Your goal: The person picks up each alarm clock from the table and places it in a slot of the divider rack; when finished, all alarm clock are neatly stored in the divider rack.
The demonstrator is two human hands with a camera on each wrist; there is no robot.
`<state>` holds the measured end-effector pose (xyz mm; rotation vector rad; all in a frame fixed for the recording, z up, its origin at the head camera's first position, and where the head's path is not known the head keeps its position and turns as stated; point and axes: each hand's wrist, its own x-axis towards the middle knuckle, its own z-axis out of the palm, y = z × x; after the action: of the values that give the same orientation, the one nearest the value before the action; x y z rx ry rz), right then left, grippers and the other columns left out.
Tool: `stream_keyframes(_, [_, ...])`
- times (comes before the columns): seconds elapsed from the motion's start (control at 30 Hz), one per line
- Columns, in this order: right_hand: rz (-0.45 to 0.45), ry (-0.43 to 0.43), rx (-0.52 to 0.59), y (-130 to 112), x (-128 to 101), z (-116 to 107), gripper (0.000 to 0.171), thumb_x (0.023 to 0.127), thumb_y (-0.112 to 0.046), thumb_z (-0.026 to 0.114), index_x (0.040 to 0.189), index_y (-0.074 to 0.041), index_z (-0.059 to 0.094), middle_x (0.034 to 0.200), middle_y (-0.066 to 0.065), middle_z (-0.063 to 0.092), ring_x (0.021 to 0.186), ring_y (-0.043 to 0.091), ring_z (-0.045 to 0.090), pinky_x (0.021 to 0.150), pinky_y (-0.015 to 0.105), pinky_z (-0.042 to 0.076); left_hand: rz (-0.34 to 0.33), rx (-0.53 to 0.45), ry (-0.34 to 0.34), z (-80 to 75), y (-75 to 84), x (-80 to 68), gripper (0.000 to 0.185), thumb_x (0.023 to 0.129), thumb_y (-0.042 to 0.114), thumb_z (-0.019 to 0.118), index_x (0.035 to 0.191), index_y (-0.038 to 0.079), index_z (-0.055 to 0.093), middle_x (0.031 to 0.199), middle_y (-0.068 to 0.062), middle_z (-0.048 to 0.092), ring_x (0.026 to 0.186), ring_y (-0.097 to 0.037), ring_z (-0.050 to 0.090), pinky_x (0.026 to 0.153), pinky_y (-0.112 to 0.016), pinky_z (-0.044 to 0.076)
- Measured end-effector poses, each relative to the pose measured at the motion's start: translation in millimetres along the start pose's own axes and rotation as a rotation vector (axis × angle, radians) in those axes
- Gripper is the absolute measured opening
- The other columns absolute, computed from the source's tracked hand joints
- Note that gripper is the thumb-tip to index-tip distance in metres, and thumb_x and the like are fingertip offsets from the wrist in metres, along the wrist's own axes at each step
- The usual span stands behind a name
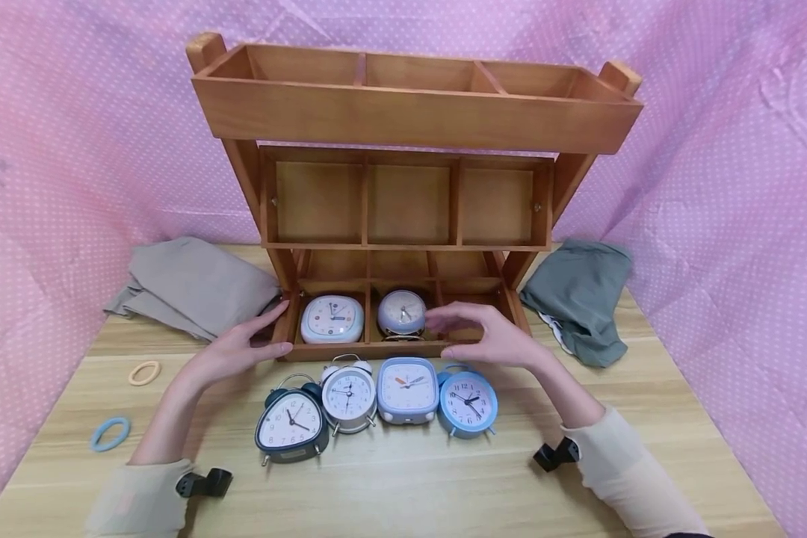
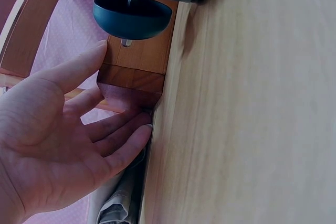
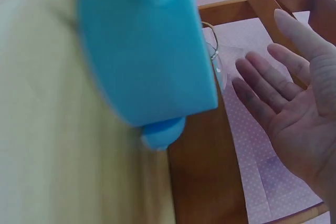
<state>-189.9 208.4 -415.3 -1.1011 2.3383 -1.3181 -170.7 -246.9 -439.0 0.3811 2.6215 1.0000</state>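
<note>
— Pink dotted cloth all round, wooden table (image 1: 444,478) below. Where's the round clock (image 1: 401,314)?

— Middle bottom slot of the shelf (image 1: 403,97), just left of the right hand (image 1: 491,336), whose relaxed fingers hover beside it, gripping nothing.

— And the left hand (image 1: 232,351)?

— Spread open against the shelf's corner, empty. Square clock (image 1: 332,319) sits just right of it; four clocks stand nearer the person.

Looks like a staged recording booth, not a real room: pink polka-dot cloth (image 1: 74,134) walls off a light wood tabletop (image 1: 444,486), with a wooden tiered organizer (image 1: 410,112), a row of alarm clocks (image 1: 376,396) and folded clothes (image 1: 188,284) laid out.
</note>
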Motion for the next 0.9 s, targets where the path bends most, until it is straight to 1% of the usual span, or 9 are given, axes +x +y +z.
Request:
stream_keyframes(0.07, [-0.003,-0.036,0.049,0,-8,2,0.056,0.09,-0.014,0.081,0.14,-0.002,0.059,0.127,0.018,0.071,0.117,0.031,0.07,0.104,0.041,0.057,0.0,-0.005,0.001,-0.2,-0.1,0.0,0.084,0.099,0.052,0.063,0.166,0.027,0.019,0.169,-0.026,0.021,0.154,-0.055,0.02,0.119,-0.075,0.023])
stream_keyframes(0.13, [0.004,-0.07,0.067,0,-15,3,0.055,0.09,-0.014,0.081,0.139,-0.002,0.06,0.125,0.018,0.072,0.114,0.031,0.071,0.102,0.04,0.058,0.0,-0.003,0.001,-0.7,-0.2,-0.1,0.084,0.099,0.052,0.063,0.166,0.027,0.019,0.169,-0.026,0.021,0.153,-0.055,0.021,0.119,-0.075,0.023])
stream_keyframes(0.23, [0.003,-0.121,0.046,0,-22,4,0.056,0.089,-0.016,0.081,0.139,-0.003,0.06,0.125,0.016,0.073,0.114,0.031,0.071,0.1,0.042,0.059,-0.003,0.005,0.0,-1.5,-0.8,-0.1,0.083,0.099,0.053,0.062,0.166,0.027,0.019,0.169,-0.026,0.022,0.153,-0.055,0.022,0.118,-0.075,0.024])
stream_keyframes(0.3, [0.007,-0.16,0.026,1,-26,4,0.057,0.089,-0.019,0.082,0.14,-0.004,0.06,0.128,0.013,0.073,0.116,0.03,0.071,0.102,0.043,0.059,-0.007,0.008,0.0,-1.7,-0.9,-0.3,0.083,0.099,0.052,0.062,0.166,0.028,0.019,0.169,-0.026,0.022,0.153,-0.055,0.022,0.118,-0.075,0.024])
stream_keyframes(0.4, [0.025,-0.208,-0.034,0,-32,4,0.061,0.088,-0.025,0.083,0.142,-0.008,0.059,0.132,0.007,0.072,0.121,0.026,0.07,0.105,0.045,0.056,-0.009,0.005,-0.002,-1.2,0.2,-0.6,0.083,0.099,0.052,0.062,0.166,0.028,0.019,0.169,-0.027,0.022,0.153,-0.056,0.022,0.118,-0.076,0.024])
stream_keyframes(0.5, [0.078,-0.239,-0.116,-1,-39,4,0.065,0.086,-0.033,0.085,0.144,-0.017,0.059,0.135,-0.001,0.07,0.125,0.018,0.067,0.11,0.043,0.053,-0.01,0.0,0.0,-0.7,1.0,-0.6,0.084,0.099,0.053,0.063,0.166,0.027,0.019,0.169,-0.027,0.022,0.153,-0.056,0.021,0.118,-0.076,0.023])
stream_keyframes(0.6, [0.117,-0.261,-0.199,-2,-44,4,0.07,0.084,-0.041,0.085,0.145,-0.022,0.058,0.14,-0.007,0.066,0.13,0.013,0.062,0.113,0.043,0.05,-0.007,-0.001,0.002,-0.6,1.0,0.1,0.084,0.099,0.053,0.063,0.166,0.027,0.02,0.169,-0.026,0.022,0.153,-0.056,0.021,0.118,-0.076,0.023])
stream_keyframes(0.73, [0.115,-0.29,-0.281,-1,-48,5,0.078,0.08,-0.051,0.085,0.147,-0.024,0.056,0.146,-0.008,0.061,0.134,0.014,0.057,0.114,0.041,0.048,-0.007,-0.002,-0.001,-0.6,1.3,0.1,0.084,0.099,0.053,0.062,0.166,0.027,0.019,0.169,-0.026,0.022,0.153,-0.056,0.021,0.118,-0.076,0.023])
stream_keyframes(0.9, [0.115,-0.316,-0.327,-2,-50,9,0.087,0.076,-0.058,0.086,0.149,-0.025,0.054,0.147,-0.007,0.057,0.134,0.015,0.056,0.113,0.044,0.049,-0.015,0.003,0.001,-0.8,1.4,-0.8,0.084,0.099,0.052,0.063,0.166,0.028,0.019,0.169,-0.027,0.023,0.152,-0.056,0.022,0.118,-0.076,0.024])
